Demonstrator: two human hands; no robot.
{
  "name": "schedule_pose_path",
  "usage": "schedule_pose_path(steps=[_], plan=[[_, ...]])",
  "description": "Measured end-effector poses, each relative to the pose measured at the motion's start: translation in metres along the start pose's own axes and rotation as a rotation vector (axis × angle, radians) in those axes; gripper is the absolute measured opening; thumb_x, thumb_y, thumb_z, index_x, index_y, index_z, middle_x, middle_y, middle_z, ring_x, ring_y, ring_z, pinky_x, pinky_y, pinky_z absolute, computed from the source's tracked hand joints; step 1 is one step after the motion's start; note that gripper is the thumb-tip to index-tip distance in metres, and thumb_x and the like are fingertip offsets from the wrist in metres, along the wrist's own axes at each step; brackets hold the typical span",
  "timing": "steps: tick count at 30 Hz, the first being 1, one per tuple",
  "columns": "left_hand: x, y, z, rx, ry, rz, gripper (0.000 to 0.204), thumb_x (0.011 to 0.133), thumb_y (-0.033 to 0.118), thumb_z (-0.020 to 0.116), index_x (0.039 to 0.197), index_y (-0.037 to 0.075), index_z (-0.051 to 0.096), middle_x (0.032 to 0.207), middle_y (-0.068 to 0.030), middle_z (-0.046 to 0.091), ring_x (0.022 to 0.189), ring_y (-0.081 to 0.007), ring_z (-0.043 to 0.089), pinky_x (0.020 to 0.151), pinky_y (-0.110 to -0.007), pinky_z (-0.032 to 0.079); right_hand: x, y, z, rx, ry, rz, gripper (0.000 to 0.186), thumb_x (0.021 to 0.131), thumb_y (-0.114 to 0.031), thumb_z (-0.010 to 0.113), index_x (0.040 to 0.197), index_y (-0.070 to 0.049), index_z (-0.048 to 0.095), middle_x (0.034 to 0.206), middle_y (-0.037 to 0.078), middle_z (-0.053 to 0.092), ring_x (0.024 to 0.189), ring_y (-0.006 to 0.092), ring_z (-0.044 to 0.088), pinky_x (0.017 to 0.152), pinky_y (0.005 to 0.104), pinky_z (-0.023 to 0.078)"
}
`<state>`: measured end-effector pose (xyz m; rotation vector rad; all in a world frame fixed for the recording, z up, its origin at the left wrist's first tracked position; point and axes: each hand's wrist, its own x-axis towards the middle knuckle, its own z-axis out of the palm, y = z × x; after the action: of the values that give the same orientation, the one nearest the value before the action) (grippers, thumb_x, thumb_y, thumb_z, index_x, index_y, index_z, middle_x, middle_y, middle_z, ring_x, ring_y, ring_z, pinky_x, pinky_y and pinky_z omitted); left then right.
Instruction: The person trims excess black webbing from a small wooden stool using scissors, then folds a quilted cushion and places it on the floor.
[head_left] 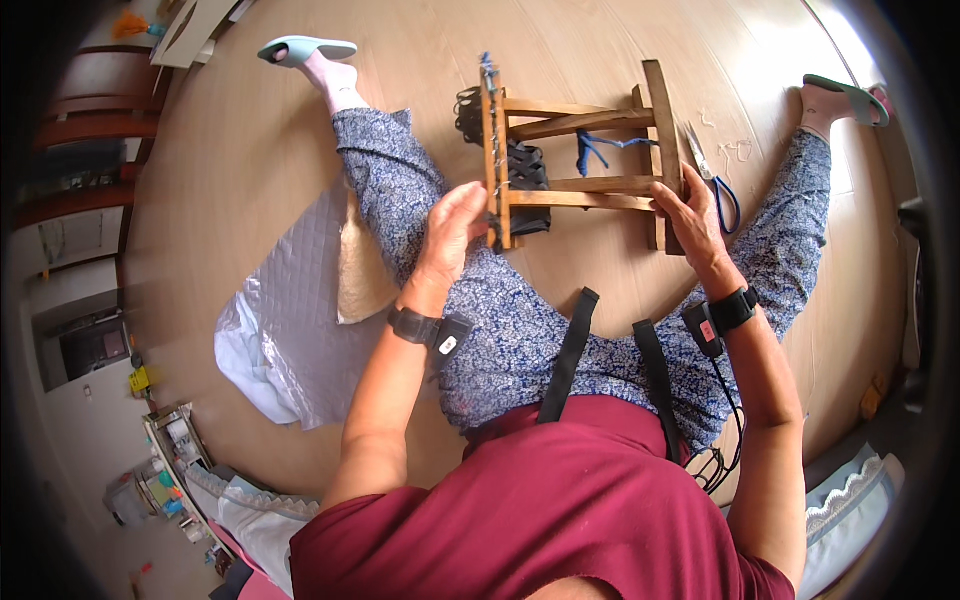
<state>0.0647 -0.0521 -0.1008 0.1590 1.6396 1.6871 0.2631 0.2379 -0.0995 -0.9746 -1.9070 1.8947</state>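
Note:
A wooden folding stool frame [585, 199] is tipped on its side between my outstretched legs. My left hand [455, 232] is at the near end of its left bar, fingers drawn together and partly hidden by the wood. At the frame's right end, my right hand [697, 222] grips the crossbar [663, 140], with the thumb on the near side. Nails or wire bits and a blue tie run along the left bar [502, 150]. Black woven strapping [527, 165] hangs behind that bar. A blue cord [588, 155] is tied across the middle of the frame.
Scissors with blue handles [727, 200] lie on the wood floor, right of the stool, beside pale string scraps [737, 152]. On the left are a grey quilted sheet [300, 300] and a beige fleece piece [360, 265]. Shelving [180, 440] stands at the lower left.

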Motion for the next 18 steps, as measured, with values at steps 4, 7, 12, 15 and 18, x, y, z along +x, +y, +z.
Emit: schedule_pose_path(steps=[4,7,12,15,18], plan=[[0.003,-0.008,0.005,0.17,0.015,0.024,0.036,0.093,0.016,0.07,0.123,-0.002,0.061,0.105,-0.0043,0.067,0.093,-0.012,0.064,0.079,-0.028,0.054,-0.001,0.02,-0.025,-0.78,0.15,-0.285,0.049,0.086,-0.026,0.073,0.126,0.001,0.061,0.114,0.019,0.063,0.103,0.0349,0.059,0.091,0.0405,0.048],[0.014,-0.01,0.006,0.534,0.111,0.194,0.028,0.092,0.011,0.068,0.117,-0.003,0.065,0.102,-0.0072,0.07,0.086,-0.0123,0.067,0.074,-0.028,0.055,0.004,0.033,-0.035,-0.943,0.234,-0.587,0.055,0.088,-0.027,0.071,0.134,-0.001,0.055,0.127,0.021,0.056,0.118,0.0404,0.052,0.099,0.0454,0.044],[0.049,0.01,0.012,0.89,0.188,0.506,0.023,0.088,0.007,0.07,0.109,-0.001,0.069,0.095,-0.0102,0.072,0.077,-0.014,0.069,0.071,-0.027,0.055,0.015,0.057,-0.022,-0.768,0.049,-0.366,0.063,0.095,-0.037,0.062,0.141,0.002,0.042,0.13,0.029,0.054,0.121,0.0434,0.051,0.101,0.047,0.043],[0.08,0.021,0.015,0.958,0.119,0.668,0.025,0.083,0.007,0.075,0.107,0.001,0.07,0.088,-0.0087,0.07,0.072,-0.0145,0.066,0.067,-0.026,0.055,0.013,0.061,-0.02,-0.76,0.032,-0.305,0.063,0.096,-0.038,0.06,0.14,0.003,0.042,0.124,0.028,0.057,0.118,0.0431,0.053,0.099,0.0468,0.043],[0.106,0.023,0.016,1.123,0.016,0.707,0.02,0.082,0.005,0.074,0.1,0.0,0.069,0.084,-0.0077,0.068,0.07,-0.0138,0.066,0.066,-0.027,0.054,0.011,0.062,-0.022,-0.793,0.062,-0.319,0.063,0.096,-0.039,0.059,0.14,0.003,0.042,0.122,0.027,0.058,0.117,0.0429,0.053,0.099,0.047,0.042]])
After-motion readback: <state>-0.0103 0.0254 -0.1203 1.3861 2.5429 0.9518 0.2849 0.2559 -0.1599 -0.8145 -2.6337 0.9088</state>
